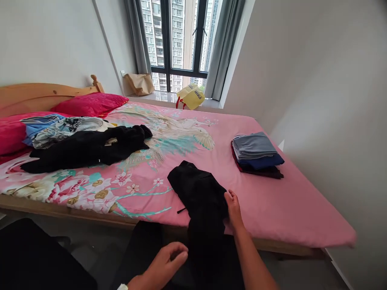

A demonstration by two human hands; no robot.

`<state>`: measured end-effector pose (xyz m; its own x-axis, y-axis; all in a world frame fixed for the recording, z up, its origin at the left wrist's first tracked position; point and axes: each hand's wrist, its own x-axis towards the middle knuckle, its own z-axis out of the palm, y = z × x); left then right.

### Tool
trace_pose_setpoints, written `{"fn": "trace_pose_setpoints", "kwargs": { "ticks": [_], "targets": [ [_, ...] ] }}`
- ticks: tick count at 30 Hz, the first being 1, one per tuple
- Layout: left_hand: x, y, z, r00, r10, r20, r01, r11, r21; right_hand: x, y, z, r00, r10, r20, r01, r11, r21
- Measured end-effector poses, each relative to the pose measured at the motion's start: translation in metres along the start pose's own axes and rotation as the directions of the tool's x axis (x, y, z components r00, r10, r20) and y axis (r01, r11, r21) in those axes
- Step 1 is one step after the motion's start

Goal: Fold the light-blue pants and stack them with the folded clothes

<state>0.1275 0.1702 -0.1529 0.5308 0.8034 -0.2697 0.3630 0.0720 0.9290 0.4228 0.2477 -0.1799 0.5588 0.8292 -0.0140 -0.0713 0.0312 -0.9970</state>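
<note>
A black garment (201,197) lies across the near edge of the pink bedsheet (290,205) and hangs down over the bed frame. My right hand (234,209) is at its right edge, with the fingers gripping the cloth. My left hand (166,264) is lower down, near the hanging part, with the fingers loosely curled and nothing visible in them. A second black garment (87,149) lies crumpled further left on the bed, on top of a patterned garment (66,131). A folded stack of clothes (256,155) sits at the right of the bed.
Red pillows (89,104) lie against a wooden headboard (45,94). A yellow bag (192,96) and a brown paper bag (140,83) stand on the window sill beyond the bed. A wall runs along the bed's right side, and a dark shape fills the lower left corner.
</note>
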Motion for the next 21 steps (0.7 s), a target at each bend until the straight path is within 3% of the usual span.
{"fn": "trace_pose_setpoints", "kwargs": {
  "ticks": [2, 4, 8, 10, 13, 15, 16, 18, 20, 21],
  "targets": [
    [0.01, 0.022, 0.003, 0.997, -0.003, -0.072, -0.009, 0.985, -0.169, -0.022, -0.006, 0.006, 0.999, 0.029, 0.025, -0.028, 0.999, -0.028],
    [0.028, 0.04, 0.017, 0.987, -0.081, -0.138, 0.019, 0.914, -0.405, -0.049, -0.015, 0.017, 0.997, 0.021, 0.08, -0.017, 0.999, -0.05],
    [0.053, 0.052, 0.037, 0.965, -0.226, -0.134, 0.078, 0.734, -0.674, -0.109, -0.027, 0.03, 0.974, -0.094, 0.207, 0.117, 0.988, -0.102],
    [0.049, 0.046, 0.029, 0.968, -0.212, -0.133, 0.045, 0.67, -0.741, -0.132, -0.024, 0.02, 0.982, -0.106, 0.158, 0.121, 0.989, -0.088],
    [0.022, 0.037, 0.001, 0.977, -0.173, -0.125, -0.033, 0.459, -0.888, -0.151, -0.016, -0.015, 0.999, -0.025, -0.035, 0.023, 0.997, -0.079],
    [-0.002, 0.038, -0.016, 0.986, -0.157, -0.063, -0.006, 0.339, -0.941, -0.161, -0.015, -0.038, 0.993, -0.002, -0.122, -0.012, 0.993, -0.115],
    [-0.014, 0.042, -0.02, 0.988, -0.149, -0.04, 0.013, 0.338, -0.941, -0.168, -0.018, -0.046, 0.989, -0.025, -0.146, 0.003, 0.989, -0.145],
    [-0.036, 0.056, -0.016, 0.993, -0.113, -0.026, 0.03, 0.471, -0.882, -0.187, -0.029, -0.054, 0.984, -0.137, -0.114, 0.109, 0.969, -0.22],
    [-0.059, 0.075, 0.005, 0.999, -0.017, -0.043, -0.019, 0.696, -0.718, -0.213, -0.044, -0.05, 0.961, -0.249, 0.121, 0.274, 0.914, -0.3],
    [-0.072, 0.084, 0.02, 0.998, 0.059, -0.037, -0.069, 0.811, -0.58, -0.226, -0.052, -0.045, 0.921, -0.275, 0.277, 0.359, 0.876, -0.321]
  ]
}}
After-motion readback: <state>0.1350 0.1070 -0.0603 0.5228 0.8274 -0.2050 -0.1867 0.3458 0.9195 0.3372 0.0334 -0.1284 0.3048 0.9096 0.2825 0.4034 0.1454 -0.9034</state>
